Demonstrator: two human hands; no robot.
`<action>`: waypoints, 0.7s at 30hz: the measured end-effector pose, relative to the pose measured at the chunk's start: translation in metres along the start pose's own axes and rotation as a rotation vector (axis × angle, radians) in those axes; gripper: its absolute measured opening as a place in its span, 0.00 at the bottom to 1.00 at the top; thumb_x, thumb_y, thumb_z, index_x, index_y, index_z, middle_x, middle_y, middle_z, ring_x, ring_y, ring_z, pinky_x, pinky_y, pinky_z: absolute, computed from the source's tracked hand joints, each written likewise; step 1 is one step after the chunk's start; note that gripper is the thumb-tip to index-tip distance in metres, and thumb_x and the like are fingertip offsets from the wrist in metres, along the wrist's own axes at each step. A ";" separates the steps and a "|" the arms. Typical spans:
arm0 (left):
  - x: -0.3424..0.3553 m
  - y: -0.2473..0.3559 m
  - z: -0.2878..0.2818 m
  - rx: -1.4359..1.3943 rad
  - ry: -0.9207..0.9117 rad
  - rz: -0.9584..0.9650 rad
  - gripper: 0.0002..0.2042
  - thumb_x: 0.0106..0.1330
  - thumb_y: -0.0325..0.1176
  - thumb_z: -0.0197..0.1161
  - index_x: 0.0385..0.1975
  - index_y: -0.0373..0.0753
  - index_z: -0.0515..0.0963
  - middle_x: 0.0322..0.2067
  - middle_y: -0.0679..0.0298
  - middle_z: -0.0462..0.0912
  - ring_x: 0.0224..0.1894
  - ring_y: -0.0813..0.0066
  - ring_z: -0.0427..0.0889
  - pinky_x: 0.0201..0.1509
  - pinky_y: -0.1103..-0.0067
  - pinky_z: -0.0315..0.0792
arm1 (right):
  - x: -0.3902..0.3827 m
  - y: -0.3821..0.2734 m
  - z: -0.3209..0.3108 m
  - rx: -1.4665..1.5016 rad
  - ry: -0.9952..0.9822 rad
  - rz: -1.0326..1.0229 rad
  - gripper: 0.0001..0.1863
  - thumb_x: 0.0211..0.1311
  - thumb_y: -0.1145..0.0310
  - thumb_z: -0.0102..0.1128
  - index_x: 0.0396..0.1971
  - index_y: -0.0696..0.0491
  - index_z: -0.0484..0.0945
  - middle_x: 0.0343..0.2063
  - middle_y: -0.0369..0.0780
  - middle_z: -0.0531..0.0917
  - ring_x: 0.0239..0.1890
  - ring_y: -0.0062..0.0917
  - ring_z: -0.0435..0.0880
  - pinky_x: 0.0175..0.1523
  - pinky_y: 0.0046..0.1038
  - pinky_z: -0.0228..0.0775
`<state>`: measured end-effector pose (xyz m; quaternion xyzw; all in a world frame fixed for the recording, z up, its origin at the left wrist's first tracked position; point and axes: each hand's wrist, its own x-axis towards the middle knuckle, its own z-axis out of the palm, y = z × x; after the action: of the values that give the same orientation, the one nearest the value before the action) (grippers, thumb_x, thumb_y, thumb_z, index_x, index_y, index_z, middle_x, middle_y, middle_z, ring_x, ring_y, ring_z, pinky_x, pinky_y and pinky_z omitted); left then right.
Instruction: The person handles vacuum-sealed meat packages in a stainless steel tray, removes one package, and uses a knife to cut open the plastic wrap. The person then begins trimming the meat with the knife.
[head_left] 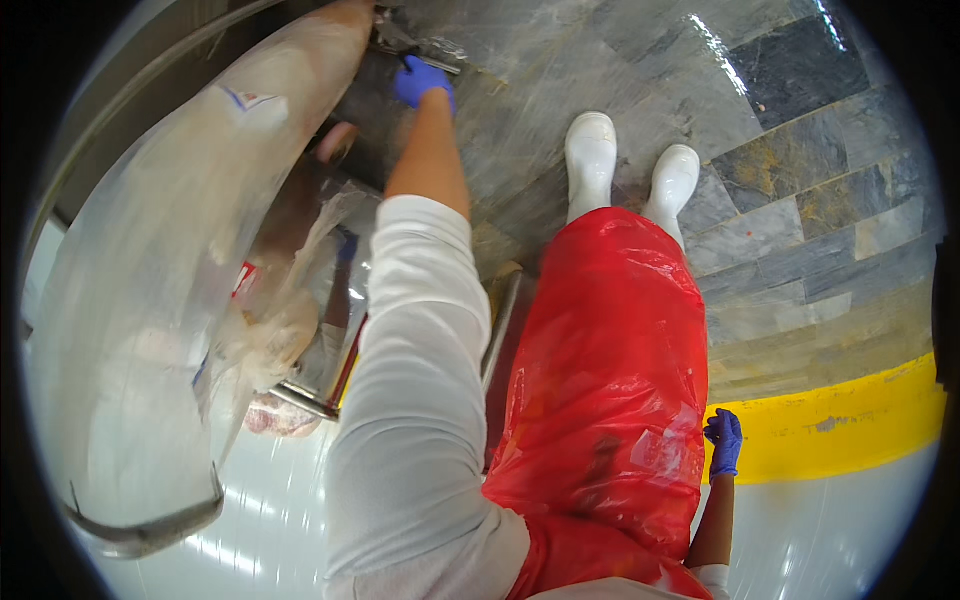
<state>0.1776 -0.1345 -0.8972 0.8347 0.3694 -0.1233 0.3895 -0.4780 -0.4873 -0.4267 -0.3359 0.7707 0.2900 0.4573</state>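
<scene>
My left hand (425, 85), in a blue glove, reaches to the upper middle, closed on a dark handle beside shiny metal (440, 62); exactly what it holds is hard to make out. Just left of it is a long sheet of cloudy, translucent plastic (150, 270) over metalwork, with crumpled plastic (270, 340) alongside. My right hand (723, 442), also blue-gloved, hangs low beside my red apron (600, 370) with fingers curled and nothing visible in them.
A piece of raw meat (280, 415) shows under the crumpled plastic, near steel rails (305, 398). My white boots (590, 155) stand on grey tiled floor (750, 220). A yellow band (840, 420) and white surface (820, 530) curve along the lower right.
</scene>
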 end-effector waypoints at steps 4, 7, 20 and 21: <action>-0.144 0.008 -0.024 0.162 0.027 0.162 0.23 0.70 0.48 0.52 0.40 0.28 0.76 0.35 0.49 0.83 0.35 0.59 0.80 0.40 0.66 0.70 | -0.007 0.023 0.002 0.032 -0.033 -0.010 0.14 0.66 0.57 0.56 0.42 0.52 0.78 0.28 0.36 0.81 0.26 0.20 0.78 0.35 0.23 0.71; -0.207 -0.002 -0.038 0.394 -0.055 0.248 0.20 0.69 0.49 0.53 0.40 0.34 0.74 0.33 0.44 0.81 0.35 0.47 0.80 0.39 0.60 0.70 | -0.011 0.011 0.014 0.140 -0.037 0.007 0.12 0.65 0.62 0.58 0.40 0.54 0.78 0.25 0.37 0.81 0.23 0.19 0.77 0.31 0.21 0.70; -0.267 0.087 0.016 0.659 -0.186 0.409 0.21 0.70 0.51 0.52 0.45 0.36 0.73 0.37 0.42 0.81 0.40 0.41 0.79 0.42 0.56 0.70 | -0.023 0.018 -0.002 0.351 -0.026 -0.054 0.11 0.66 0.60 0.57 0.39 0.53 0.78 0.26 0.37 0.81 0.22 0.19 0.76 0.30 0.21 0.69; -0.256 0.089 0.022 0.633 -0.158 0.422 0.21 0.70 0.50 0.52 0.45 0.36 0.73 0.37 0.43 0.81 0.41 0.41 0.79 0.42 0.56 0.70 | -0.019 0.024 -0.006 0.353 -0.008 -0.033 0.11 0.66 0.60 0.57 0.39 0.53 0.78 0.26 0.37 0.80 0.22 0.19 0.76 0.30 0.21 0.69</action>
<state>0.0643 -0.3213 -0.7358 0.9591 0.1021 -0.2125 0.1566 -0.4932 -0.4727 -0.4032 -0.2618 0.8022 0.1437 0.5169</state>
